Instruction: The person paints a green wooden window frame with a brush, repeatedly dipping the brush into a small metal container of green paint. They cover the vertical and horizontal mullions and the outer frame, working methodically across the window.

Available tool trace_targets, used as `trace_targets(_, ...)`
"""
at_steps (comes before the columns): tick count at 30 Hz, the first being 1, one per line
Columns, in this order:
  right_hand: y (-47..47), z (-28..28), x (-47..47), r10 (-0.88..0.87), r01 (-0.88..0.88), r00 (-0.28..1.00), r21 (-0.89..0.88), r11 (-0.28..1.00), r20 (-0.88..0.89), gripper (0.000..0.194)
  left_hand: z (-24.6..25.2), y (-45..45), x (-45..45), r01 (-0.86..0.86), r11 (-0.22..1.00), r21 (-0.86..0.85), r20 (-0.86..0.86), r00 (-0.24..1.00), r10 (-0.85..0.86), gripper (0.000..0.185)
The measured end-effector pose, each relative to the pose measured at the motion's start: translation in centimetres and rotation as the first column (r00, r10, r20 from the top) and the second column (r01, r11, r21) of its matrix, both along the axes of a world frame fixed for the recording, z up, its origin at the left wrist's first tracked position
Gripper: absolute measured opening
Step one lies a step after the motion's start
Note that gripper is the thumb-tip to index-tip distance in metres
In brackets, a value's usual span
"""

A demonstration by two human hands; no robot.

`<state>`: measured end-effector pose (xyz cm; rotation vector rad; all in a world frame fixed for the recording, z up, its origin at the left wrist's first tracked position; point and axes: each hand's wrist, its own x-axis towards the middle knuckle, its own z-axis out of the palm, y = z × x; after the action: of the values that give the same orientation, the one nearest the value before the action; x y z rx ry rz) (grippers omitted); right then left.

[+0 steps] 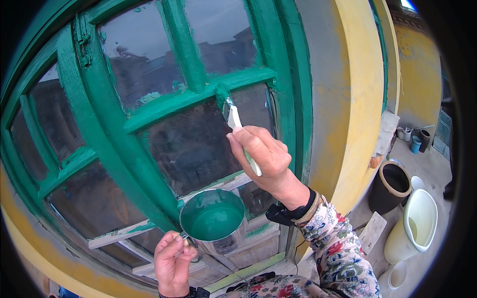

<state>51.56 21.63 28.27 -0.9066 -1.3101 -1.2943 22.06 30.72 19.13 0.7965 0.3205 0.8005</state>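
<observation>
My right hand [261, 152] grips a paintbrush [234, 115] by its pale handle. Its green-coated bristles touch the vertical glazing bar just below the crossbar [201, 97] of a wooden window frame. Below and to the left, my left hand [173, 257] holds a metal cup [227, 242] by its handle, with green paint [214, 221] inside. Wet-looking green covers the upper frame, with smears on the edges of the glass pane [141, 59]. The lower rail [231, 182] shows pale, mostly bare wood with some green patches.
A yellow and grey wall [357, 93] borders the window on the right. On the ground at right stand a dark crock [376, 193], a large cream tub [395, 234], a small white bucket [397, 275] and a wooden board [372, 232]. Smaller containers [415, 144] stand farther back.
</observation>
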Motion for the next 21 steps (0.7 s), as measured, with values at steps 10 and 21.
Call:
trace_targets(10, -1.4, 0.6, 2.4, -0.245, 0.265, 0.956, 0.117, 0.957, -0.162, 0.031, 0.0, 0.0, -2.3, 0.080, 0.993, 0.085, -0.069, 0.995, -0.075, 0.007)
trace_targets(21, -2.6, 1.3, 2.5, -0.110, 0.159, 0.900, 0.084, 0.984, -0.421, 0.027, -0.5, -0.2, -2.4, 0.075, 0.997, 0.030, -0.013, 0.997, -0.075, 0.008)
